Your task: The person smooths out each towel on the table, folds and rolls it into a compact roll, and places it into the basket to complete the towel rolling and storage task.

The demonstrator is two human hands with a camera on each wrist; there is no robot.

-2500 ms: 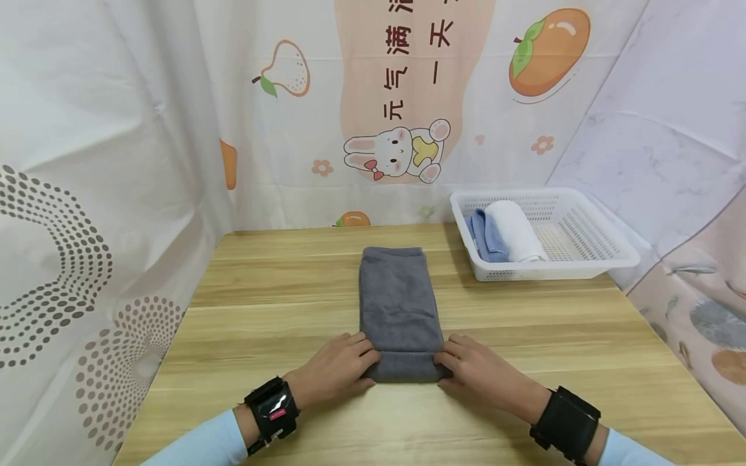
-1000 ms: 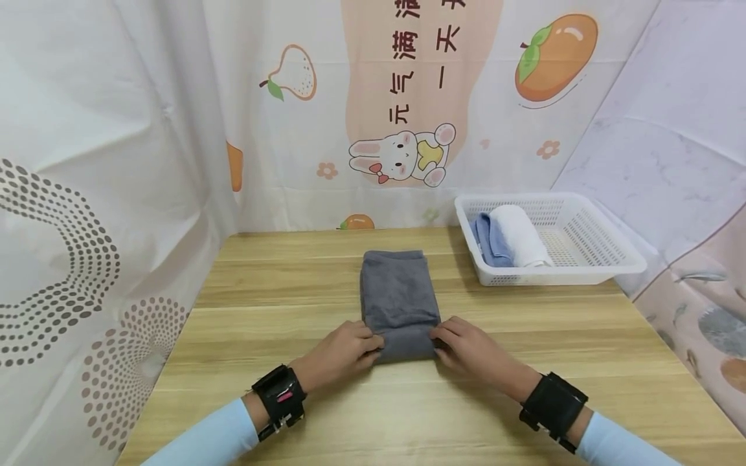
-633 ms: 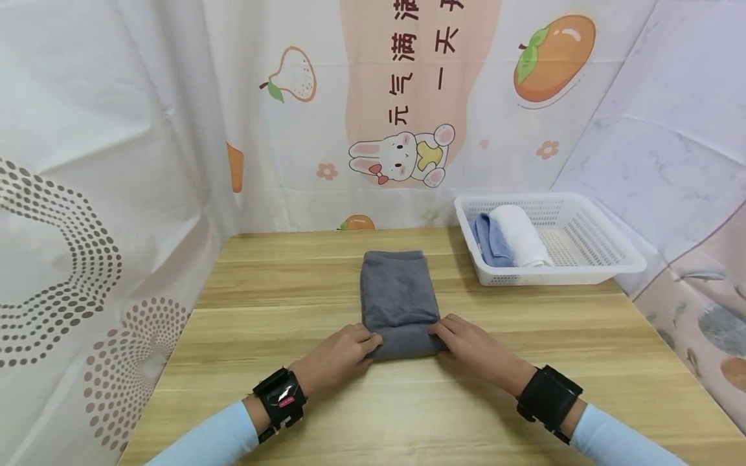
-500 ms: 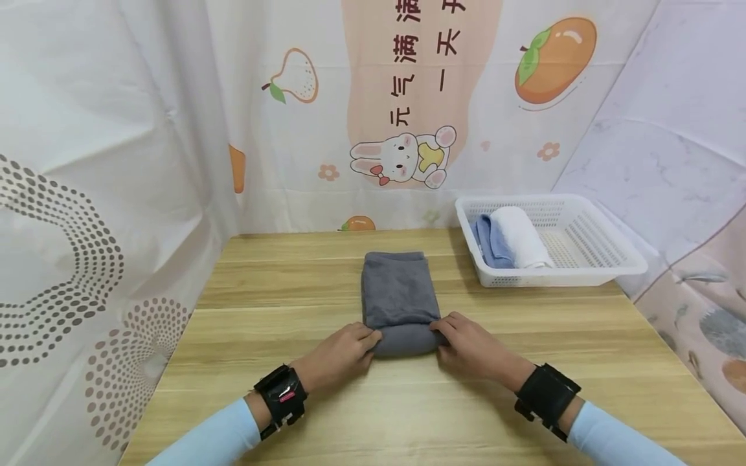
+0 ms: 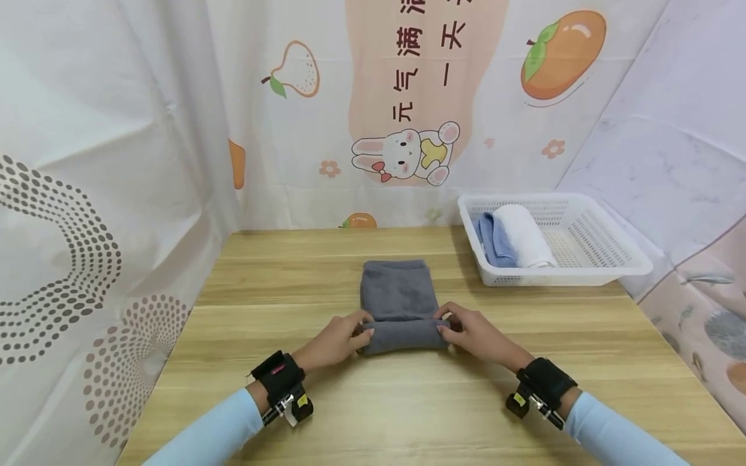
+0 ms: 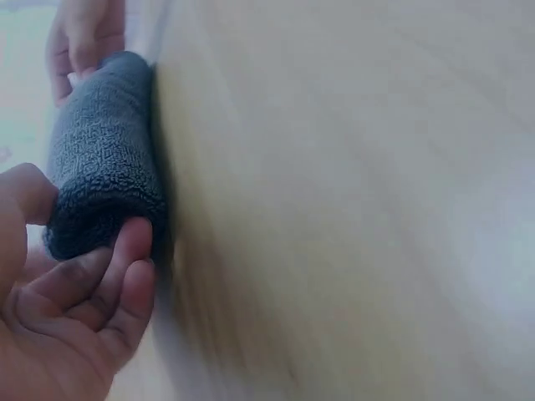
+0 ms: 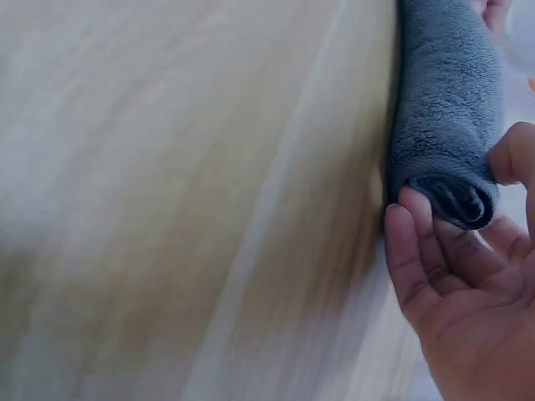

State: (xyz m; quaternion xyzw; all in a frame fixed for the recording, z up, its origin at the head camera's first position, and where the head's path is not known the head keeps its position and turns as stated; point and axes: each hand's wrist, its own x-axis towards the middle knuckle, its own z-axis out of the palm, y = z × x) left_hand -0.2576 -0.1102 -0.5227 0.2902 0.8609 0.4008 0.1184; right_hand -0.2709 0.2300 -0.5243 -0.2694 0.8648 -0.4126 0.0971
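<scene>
A grey towel lies on the table, its near end rolled up and its far part flat. At the roll's left end, my left hand pinches it between thumb and fingers. My right hand holds the right end the same way. In the left wrist view the towel roll shows its nearer end, with the left thumb and fingertips touching it. Spiral layers show at the end of the towel roll in the right wrist view, where the right fingers support it from the table side.
A white perforated basket stands at the table's back right, holding a folded blue towel and a rolled white towel. Printed curtains hang behind and beside the wooden table.
The rolled part has grown thicker and the flat part shorter as both hands rolled the towel away from me. Just now the wrists have turned and the fingers have shifted to the roll's ends.
</scene>
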